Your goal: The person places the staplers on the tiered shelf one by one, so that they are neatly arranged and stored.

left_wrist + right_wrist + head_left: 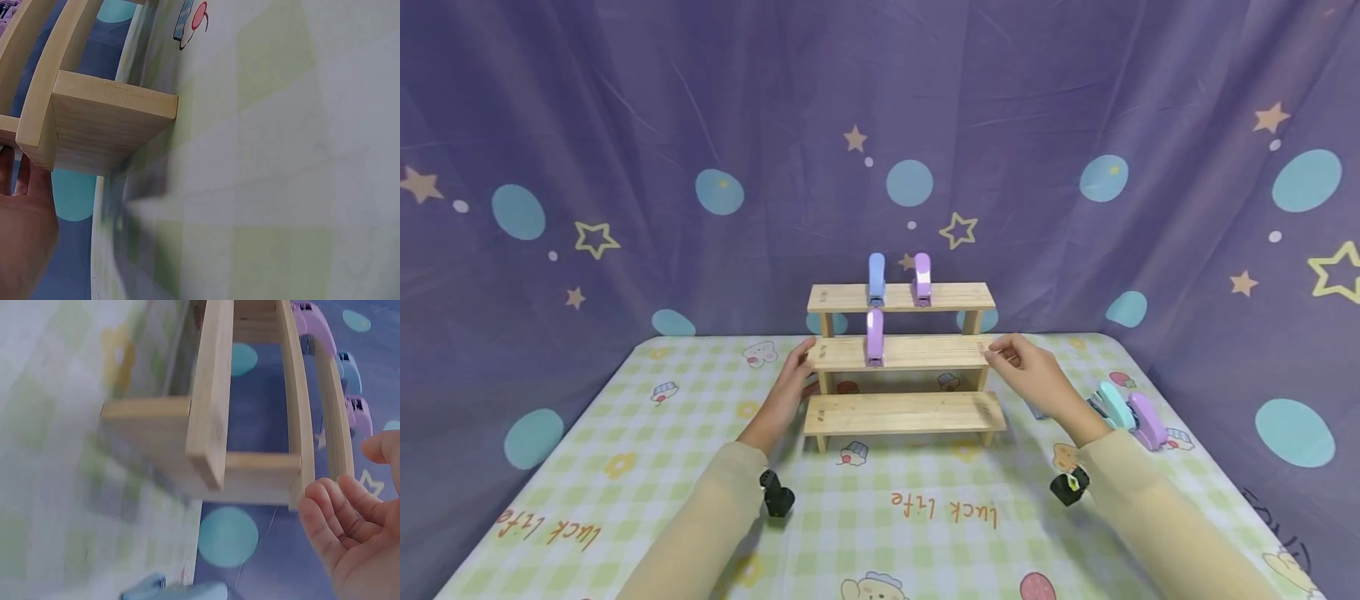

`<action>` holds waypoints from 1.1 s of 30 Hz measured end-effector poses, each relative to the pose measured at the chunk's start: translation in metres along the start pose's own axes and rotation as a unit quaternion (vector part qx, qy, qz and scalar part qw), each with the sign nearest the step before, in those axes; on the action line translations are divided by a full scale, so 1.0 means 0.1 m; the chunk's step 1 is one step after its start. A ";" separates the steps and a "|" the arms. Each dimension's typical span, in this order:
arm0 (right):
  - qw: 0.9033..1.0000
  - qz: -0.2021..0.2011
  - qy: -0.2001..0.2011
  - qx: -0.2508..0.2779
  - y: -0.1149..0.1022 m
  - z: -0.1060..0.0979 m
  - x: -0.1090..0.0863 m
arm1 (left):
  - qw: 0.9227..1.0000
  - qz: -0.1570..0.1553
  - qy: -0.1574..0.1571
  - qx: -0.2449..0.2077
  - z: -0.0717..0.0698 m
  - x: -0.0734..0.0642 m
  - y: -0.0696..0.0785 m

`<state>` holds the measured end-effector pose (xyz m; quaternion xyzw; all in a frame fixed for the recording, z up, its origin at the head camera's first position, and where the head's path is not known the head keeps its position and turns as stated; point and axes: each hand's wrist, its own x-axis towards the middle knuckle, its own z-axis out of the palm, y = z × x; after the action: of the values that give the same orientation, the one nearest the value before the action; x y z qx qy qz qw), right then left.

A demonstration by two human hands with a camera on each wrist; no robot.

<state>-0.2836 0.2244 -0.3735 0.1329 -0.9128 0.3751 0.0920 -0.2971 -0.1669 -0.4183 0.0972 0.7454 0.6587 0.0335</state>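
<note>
A three-tier wooden shelf [906, 410] stands on the table. On its top tier sit a blue stapler [876, 279] and a purple stapler [922, 279]. Another purple stapler [875, 337] stands on the middle tier, left of centre. My left hand [784, 390] is at the middle tier's left end; in the left wrist view its fingers [23, 178] meet the wood, their tips partly hidden. Beside the right end of that tier is my right hand [1033, 377]. Its fingers [322, 525] are loosely bent, with the thumb apart and nothing held between them.
Right of the shelf, a teal stapler [1117, 406] and a purple stapler [1147, 421] lie side by side on the checked tablecloth [925, 542]. A blue object [1036, 412] is mostly hidden by my right hand. Behind the table hangs a purple curtain [790, 100].
</note>
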 end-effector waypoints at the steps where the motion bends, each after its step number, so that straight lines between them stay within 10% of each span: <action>1: 1.000 0.001 0.002 -0.004 0.03 -0.03 -0.02 | 1.000 0.002 0.002 0.002 -0.01 0.01 -0.03; 25: 0.997 0.063 0.006 -0.043 0.62 -0.29 -0.27 | 1.000 0.012 0.006 -0.004 -0.02 0.05 -0.10; 33: 0.994 0.103 -0.018 -0.034 0.83 -0.21 -0.27 | 1.000 -0.003 -0.010 -0.016 0.01 -0.06 0.12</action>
<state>-0.2819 0.3009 -0.4203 0.0413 -0.9352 0.3493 0.0410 -0.2899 -0.1663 -0.4073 0.1009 0.7346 0.6695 0.0442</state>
